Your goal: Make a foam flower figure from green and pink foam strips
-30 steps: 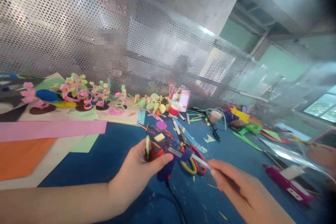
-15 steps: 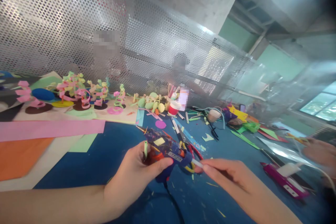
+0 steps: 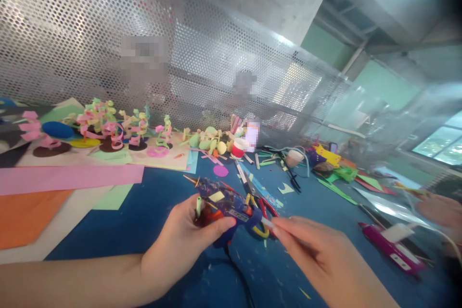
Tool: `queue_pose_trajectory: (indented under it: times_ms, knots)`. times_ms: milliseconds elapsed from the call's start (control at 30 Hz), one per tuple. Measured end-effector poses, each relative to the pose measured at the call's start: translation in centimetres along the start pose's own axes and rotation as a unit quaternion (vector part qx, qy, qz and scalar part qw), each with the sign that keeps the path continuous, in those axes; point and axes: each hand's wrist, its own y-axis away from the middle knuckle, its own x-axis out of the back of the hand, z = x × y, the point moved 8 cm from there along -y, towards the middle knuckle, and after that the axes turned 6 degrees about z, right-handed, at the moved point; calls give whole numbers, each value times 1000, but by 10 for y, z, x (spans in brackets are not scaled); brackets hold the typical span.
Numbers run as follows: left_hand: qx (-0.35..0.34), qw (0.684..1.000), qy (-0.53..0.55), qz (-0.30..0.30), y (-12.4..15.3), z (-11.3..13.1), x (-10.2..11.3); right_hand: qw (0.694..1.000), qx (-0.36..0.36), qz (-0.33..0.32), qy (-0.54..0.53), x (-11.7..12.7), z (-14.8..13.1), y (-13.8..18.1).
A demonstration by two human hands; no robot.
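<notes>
My left hand [image 3: 180, 245] is wrapped round the grip of a blue glue gun [image 3: 225, 204] held above the blue table, its black cord trailing down toward me. A thin green paper strip [image 3: 198, 204] is tucked between that hand's fingers. My right hand [image 3: 317, 257] pinches a pale glue stick [image 3: 267, 223] at the back end of the gun. Scissors with red and yellow handles [image 3: 265, 216] lie on the table just behind the gun.
Curled paper crafts [image 3: 115, 127] stand along a perforated metal screen at the back. Pink [image 3: 68, 178] and orange [image 3: 29, 216] paper sheets lie at the left. A magenta glue gun [image 3: 388, 245] and another person's hand [image 3: 438, 211] are at the right, among paper scraps.
My right hand has moved left toward the gun, pushing the glue stick further into its back end. The left hand and gun shifted slightly left and down.
</notes>
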Motion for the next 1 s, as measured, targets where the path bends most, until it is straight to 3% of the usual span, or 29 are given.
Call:
queue_pose_trajectory:
  times_ms: [267,367,500,567,667,733,833,867,933,1000]
  knots:
    - [-4,1000,-14,14,-2,2,2,960,188,149,143,6,-18,12]
    - [19,999,-4,27,-4,-1,2,964,169,158,127,6,-14,11]
    - [66,996,30,54,-8,-7,2,982,85,144,88,1,-3,2]
    - [79,994,42,57,-9,-9,2,977,58,186,91,3,-3,1]
    - [83,993,45,68,-13,-14,4,955,88,276,68,4,-20,8]
    - [83,993,45,73,-16,-17,5,967,84,241,26,-12,-26,5]
    - [81,993,60,67,-20,-19,2,992,-52,77,-86,-52,-12,-8]
    - [79,993,71,60,-22,-18,0,983,-101,24,-153,-66,-8,-11]
    - [82,992,93,34,-23,-15,-7,935,-173,-49,-307,-87,-7,-14]
    - [90,990,105,-7,-23,-11,-16,876,-223,-60,-424,-97,-8,-18]
